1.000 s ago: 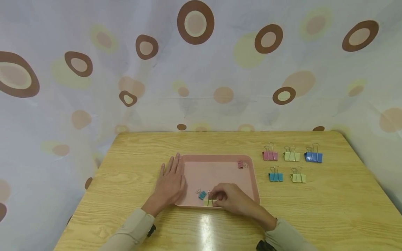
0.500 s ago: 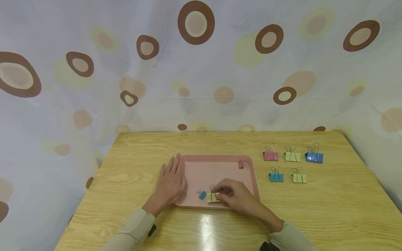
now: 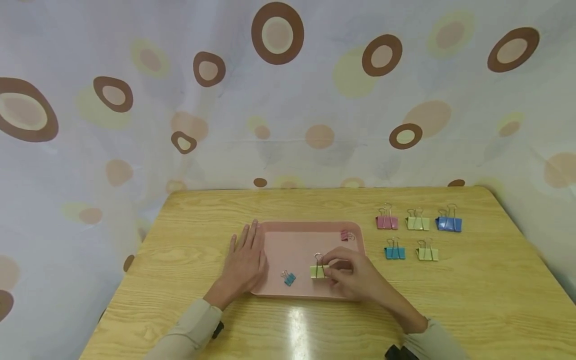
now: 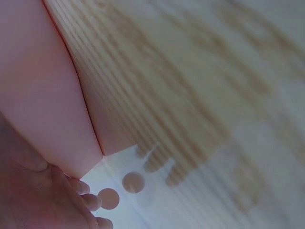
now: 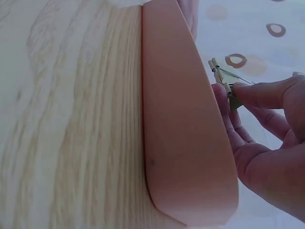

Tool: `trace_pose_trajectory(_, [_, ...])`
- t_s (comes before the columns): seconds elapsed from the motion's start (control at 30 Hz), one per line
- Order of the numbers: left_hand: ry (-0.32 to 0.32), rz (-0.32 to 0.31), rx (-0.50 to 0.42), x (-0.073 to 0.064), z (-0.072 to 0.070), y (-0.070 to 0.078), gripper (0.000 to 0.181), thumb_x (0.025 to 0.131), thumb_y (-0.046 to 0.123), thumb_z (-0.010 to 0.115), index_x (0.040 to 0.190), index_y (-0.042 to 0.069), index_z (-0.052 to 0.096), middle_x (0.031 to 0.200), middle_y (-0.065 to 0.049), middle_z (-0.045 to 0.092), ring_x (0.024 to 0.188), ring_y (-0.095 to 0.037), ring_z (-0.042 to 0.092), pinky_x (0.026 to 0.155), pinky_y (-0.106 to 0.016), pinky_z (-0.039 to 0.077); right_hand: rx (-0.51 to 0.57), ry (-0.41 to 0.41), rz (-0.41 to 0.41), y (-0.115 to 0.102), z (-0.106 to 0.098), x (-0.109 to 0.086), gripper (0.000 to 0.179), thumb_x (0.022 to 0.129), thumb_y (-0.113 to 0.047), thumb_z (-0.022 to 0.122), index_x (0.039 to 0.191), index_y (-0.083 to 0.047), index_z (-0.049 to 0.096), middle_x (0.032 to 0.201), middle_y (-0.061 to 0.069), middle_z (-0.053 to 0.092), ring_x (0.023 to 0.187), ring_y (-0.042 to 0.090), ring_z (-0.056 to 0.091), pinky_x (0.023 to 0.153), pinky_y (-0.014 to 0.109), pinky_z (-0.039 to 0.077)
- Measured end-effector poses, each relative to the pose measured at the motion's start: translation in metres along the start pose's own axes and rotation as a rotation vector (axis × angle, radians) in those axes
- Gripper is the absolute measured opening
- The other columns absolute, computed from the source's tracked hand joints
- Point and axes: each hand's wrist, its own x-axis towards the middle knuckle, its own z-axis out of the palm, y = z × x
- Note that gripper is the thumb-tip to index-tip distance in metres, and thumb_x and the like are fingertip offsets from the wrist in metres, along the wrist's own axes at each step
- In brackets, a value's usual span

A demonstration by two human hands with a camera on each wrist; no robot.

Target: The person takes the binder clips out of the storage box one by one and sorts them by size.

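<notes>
— Where is the yellow-green binder clip (image 3: 317,272) held?
— Over the pink tray (image 3: 292,250), nearer its front edge; one end is pinched by the right hand (image 3: 358,276). The left hand (image 3: 243,262) is laid straight-fingered along the left edge.
— And its handling?
— Light, stiff and smooth, presumably; best gripped by the body's end.
— Its direction?
— Handles are pointed up or towards the far edge; the long axis is set roughly parallel to the front edge.

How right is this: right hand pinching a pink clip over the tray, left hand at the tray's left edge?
Wrong clip colour: in the head view, the right hand is pinching a yellow clip over the tray, not a pink one. The left hand is at the tray's left edge, as stated.
</notes>
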Motion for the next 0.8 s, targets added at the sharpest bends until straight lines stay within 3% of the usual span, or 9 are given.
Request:
trace_pose_trajectory(0.43, [-0.005, -0.008, -0.001, 0.0, 0.001, 0.0, 0.061, 0.108, 0.022, 0.038, 0.16, -0.006, 0.022, 0.168, -0.021, 0.017, 0.154, -0.041, 0.02, 0.121, -0.062, 0.018, 0.079, 0.048, -0.01, -0.005, -0.025, -0.023, 0.016, 0.098, 0.001, 0.065, 0.114, 0.003, 0.07, 0.117, 0.023, 0.066, 0.096, 0.021, 0.073, 0.08, 0.044, 0.061])
trace_pose_trajectory(0.8, [-0.008, -0.009, -0.001, 0.0, 0.001, 0.0, 0.061, 0.108, 0.022, 0.037, 0.16, -0.006, 0.021, 0.169, -0.021, 0.015, 0.154, -0.041, 0.019, 0.121, -0.061, 0.018, 0.032, 0.113, -0.032, -0.001, -0.048, -0.036, 0.02, 0.098, 0.003, 0.065, 0.117, 0.004, 0.07, 0.117, 0.024, 0.068, 0.1, 0.016, 0.073, 0.081, 0.04, 0.061])
